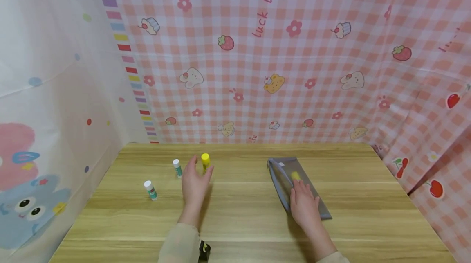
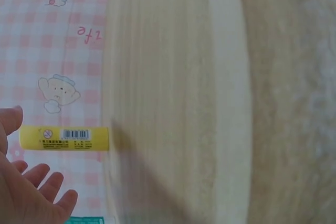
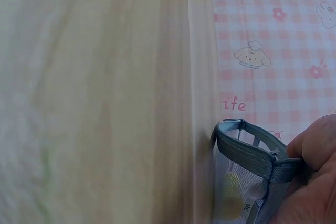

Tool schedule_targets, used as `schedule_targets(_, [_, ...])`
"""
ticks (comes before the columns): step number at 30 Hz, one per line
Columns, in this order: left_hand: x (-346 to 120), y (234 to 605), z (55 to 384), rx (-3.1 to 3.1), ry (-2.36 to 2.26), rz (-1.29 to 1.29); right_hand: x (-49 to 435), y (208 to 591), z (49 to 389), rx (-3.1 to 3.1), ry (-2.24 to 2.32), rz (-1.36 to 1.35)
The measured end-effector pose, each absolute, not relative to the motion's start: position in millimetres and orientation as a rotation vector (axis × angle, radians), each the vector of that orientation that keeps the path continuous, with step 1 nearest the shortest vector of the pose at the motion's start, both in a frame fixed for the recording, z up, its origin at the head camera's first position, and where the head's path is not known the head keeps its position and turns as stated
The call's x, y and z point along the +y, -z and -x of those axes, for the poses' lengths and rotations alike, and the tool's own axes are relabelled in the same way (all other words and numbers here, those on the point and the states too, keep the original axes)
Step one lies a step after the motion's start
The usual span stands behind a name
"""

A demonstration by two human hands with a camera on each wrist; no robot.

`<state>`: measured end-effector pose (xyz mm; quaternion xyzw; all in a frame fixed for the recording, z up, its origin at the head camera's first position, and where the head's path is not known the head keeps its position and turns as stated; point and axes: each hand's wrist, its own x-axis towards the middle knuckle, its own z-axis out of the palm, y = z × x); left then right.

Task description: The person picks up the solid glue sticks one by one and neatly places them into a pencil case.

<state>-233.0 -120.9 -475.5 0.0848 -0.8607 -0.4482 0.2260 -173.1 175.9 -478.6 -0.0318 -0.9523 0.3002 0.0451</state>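
Note:
A yellow glue stick [image 1: 205, 160] stands upright on the table, its barcode label showing in the left wrist view. My left hand [image 1: 195, 187] is beside it, thumb and fingers spread apart with a gap to the stick. On the right lies a grey mesh zip pouch [image 1: 283, 165], its mouth parted. My right hand [image 1: 305, 210] pinches the pouch's edge between thumb and fingers, clearest in the right wrist view. Through the mesh shows a yellow object [image 3: 231, 198] inside; its kind is blurred.
Two teal glue sticks with white caps, one nearer [image 1: 150, 190] and one farther [image 1: 177, 168], stand left of my left hand. A small black and yellow object [image 1: 204, 250] is by the left sleeve. A checked curtain [image 1: 250, 103] hangs behind the wooden table [image 1: 243, 214].

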Motion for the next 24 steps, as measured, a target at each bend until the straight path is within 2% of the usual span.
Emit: schedule_targets(24, [-121,487,249,-2.317,1.529,-0.264,177,481,173,-2.901,-0.913,0.077])
